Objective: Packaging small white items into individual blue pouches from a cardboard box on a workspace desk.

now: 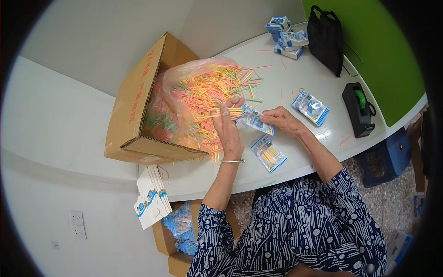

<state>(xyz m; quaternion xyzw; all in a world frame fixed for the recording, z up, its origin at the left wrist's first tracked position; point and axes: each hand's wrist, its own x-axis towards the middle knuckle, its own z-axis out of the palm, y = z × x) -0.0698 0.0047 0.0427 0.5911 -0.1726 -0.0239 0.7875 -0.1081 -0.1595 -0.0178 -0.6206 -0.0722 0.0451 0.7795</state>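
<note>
1. A white curved table [295, 87] stands against a pale wall, with a green panel [369, 46] at the far right. The floor below is speckled stone.
2. A cardboard box [134, 111] lies on its side at the left of the table. Its clear plastic liner [184, 78] spills coloured sticks [207, 97] toward the person, which puts the pile within easy reach of both hands.
3. The left hand [228, 127] is closed on a small bunch of sticks [226, 112], held level and pointing right at the mouth of a small packet.
4. The right hand [281, 119] pinches that blue-and-white packet [253, 119] at its right end. This appears to steady the packet against the bunch.
5. A filled packet [268, 153] lies near the person, between the forearms. Another packet [310, 107] lies to the right, apart from both hands.
6. Farther off are small printed boxes [286, 37], a black bag [325, 37] and a black tape dispenser [357, 108]. Loose sticks are scattered on the table between them.
7. Flat printed cartons [150, 198] stand below the near left table edge, above an open box of blue packets [182, 226].
8. Whether the stick tips have entered the packet cannot be told. The box interior is largely hidden by the liner. A blue crate [385, 159] beneath the table is partly cut off.
</note>
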